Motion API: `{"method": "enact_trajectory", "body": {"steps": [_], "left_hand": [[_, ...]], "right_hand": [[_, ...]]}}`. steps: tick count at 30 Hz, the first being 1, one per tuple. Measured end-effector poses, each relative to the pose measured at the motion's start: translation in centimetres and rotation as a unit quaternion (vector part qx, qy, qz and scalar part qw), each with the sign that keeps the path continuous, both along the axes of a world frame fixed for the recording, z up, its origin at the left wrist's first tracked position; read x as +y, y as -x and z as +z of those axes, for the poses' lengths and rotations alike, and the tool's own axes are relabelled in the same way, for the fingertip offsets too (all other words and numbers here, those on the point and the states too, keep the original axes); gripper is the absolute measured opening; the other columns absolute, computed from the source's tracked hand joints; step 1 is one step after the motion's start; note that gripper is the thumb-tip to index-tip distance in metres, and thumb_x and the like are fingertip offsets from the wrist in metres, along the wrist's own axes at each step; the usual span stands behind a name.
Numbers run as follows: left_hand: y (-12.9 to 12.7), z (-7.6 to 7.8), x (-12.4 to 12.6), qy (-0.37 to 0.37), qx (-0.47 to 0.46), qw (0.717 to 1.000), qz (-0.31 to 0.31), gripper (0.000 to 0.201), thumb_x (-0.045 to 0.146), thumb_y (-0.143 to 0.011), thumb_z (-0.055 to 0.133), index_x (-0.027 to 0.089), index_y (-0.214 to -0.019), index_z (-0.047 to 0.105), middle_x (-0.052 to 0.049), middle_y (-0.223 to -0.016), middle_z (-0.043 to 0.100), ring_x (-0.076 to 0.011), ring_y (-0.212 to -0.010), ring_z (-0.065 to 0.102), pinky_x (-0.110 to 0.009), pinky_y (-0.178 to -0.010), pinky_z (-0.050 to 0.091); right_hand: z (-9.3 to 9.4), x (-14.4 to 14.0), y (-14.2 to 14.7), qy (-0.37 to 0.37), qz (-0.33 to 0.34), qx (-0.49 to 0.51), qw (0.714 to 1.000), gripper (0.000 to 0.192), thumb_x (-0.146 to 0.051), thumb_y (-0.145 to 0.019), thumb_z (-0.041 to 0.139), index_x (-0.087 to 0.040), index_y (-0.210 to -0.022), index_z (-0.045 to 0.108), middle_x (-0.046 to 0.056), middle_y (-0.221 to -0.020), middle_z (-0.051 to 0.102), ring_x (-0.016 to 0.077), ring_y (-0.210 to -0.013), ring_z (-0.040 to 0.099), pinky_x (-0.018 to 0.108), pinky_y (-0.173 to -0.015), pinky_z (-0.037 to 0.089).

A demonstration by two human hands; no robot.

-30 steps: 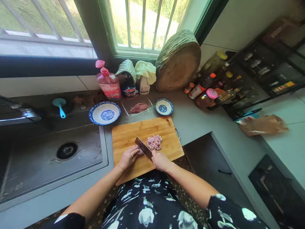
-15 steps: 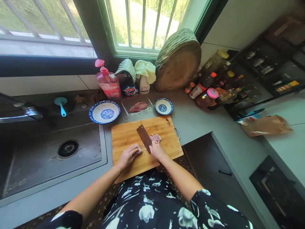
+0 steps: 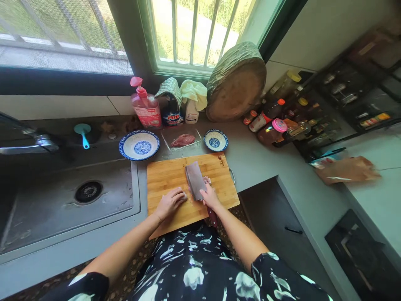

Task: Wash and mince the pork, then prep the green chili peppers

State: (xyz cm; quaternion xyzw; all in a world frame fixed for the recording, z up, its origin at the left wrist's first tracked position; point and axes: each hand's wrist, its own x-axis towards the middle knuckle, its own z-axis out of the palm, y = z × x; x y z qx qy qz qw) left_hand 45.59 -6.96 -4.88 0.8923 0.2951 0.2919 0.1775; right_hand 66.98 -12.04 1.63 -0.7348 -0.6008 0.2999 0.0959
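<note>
I am gripping the red-handled steel cleaver (image 3: 195,180) in my right hand (image 3: 210,198), its broad blade lying nearly flat over the pile of pink minced meat (image 3: 206,180) on the rectangular bamboo cutting board (image 3: 166,177), while my left hand (image 3: 171,202) is resting curled and empty on the board just beside the blade. To do this well I am judging that the blade should stay low and my left fingertips tucked clear. Compared with half a second ago, the blade is turning flatter and covering more meat.
</note>
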Motion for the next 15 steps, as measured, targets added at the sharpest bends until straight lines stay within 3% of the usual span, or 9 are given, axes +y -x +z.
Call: {"method": "enact_trajectory", "body": {"steps": [3, 7, 11, 15], "left_hand": [[-0.7, 0.5, 0.4, -0.007, 0.033, 0.999, -0.004, 0.02, 0.033, -0.087, 0.047, 0.021, -0.092, 0.063, -0.007, -0.101, 0.062, -0.02, -0.098, 0.055, -0.042, -0.092, 0.042], [-0.4, 1.2, 0.4, -0.028, 0.05, 0.998, 0.006, 0.02, 0.03, -0.084, 0.051, 0.021, -0.098, 0.061, -0.009, -0.106, 0.059, -0.0237, -0.106, 0.049, -0.049, -0.097, 0.035], [1.4, 1.4, -0.4, -0.036, 0.034, 0.999, 0.004, 0.029, 0.024, -0.083, 0.05, 0.021, -0.112, 0.055, -0.011, -0.115, 0.054, -0.0248, -0.11, 0.046, -0.047, -0.096, 0.038], [2.4, 0.4, -0.2, -0.06, 0.026, 0.998, -0.026, 0.027, 0.017, -0.086, 0.042, 0.022, -0.108, 0.057, -0.008, -0.11, 0.056, -0.022, -0.108, 0.047, -0.043, -0.095, 0.041]], "right_hand": [[-0.7, -0.5, -1.0, -0.014, -0.017, -0.005, 1.0, 0.032, -0.028, -0.093, 0.022, -0.014, -0.108, 0.047, -0.001, -0.059, 0.061, 0.0123, -0.052, 0.06, 0.019, -0.052, 0.044], [0.2, -1.3, -1.4, -0.06, -0.029, -0.096, 0.993, 0.03, -0.029, -0.091, 0.03, -0.013, -0.11, 0.046, 0.006, -0.074, 0.066, 0.018, -0.071, 0.063, 0.023, -0.061, 0.044], [1.7, -2.3, 0.9, -0.042, 0.039, -0.148, 0.987, 0.035, -0.03, -0.09, 0.035, -0.014, -0.121, 0.04, 0.009, -0.084, 0.067, 0.0203, -0.075, 0.063, 0.025, -0.062, 0.042], [1.7, -3.0, 3.8, -0.032, 0.078, -0.173, 0.981, 0.03, -0.029, -0.09, 0.033, -0.014, -0.114, 0.043, 0.01, -0.085, 0.066, 0.0201, -0.074, 0.064, 0.026, -0.063, 0.044]]}}
